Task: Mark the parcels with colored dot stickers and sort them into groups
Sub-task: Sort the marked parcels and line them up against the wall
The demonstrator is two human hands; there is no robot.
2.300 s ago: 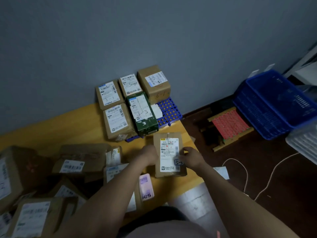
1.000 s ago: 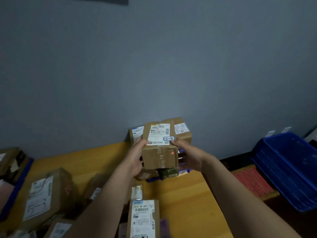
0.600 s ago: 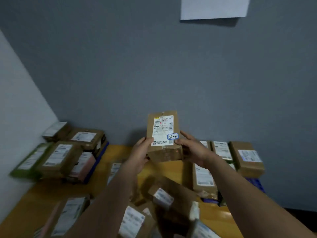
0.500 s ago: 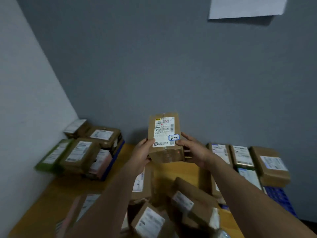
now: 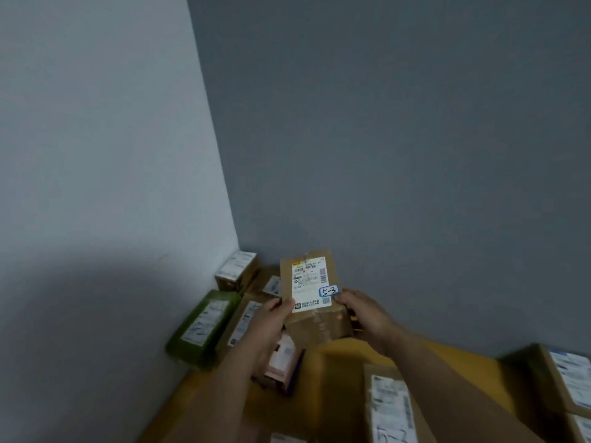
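Observation:
I hold a brown cardboard parcel (image 5: 315, 295) in the air with both hands, above a group of parcels in the left corner of the table. It carries a white shipping label, a blue-edged tag reading "5-3" (image 5: 328, 291) and a small red dot sticker (image 5: 339, 317) on its front face. My left hand (image 5: 271, 318) grips its left side, thumb on the label. My right hand (image 5: 363, 314) grips its right side.
Below the held parcel, against the left wall, lie a green box (image 5: 204, 324), a pink box (image 5: 281, 359) and several brown parcels (image 5: 236, 270). More labelled parcels (image 5: 390, 407) sit at the lower right on the yellow table (image 5: 332, 375).
I lifted the parcel off the table on the right side and carried it left across the table; it is now over the group in the left corner. Both hands have kept their grip.

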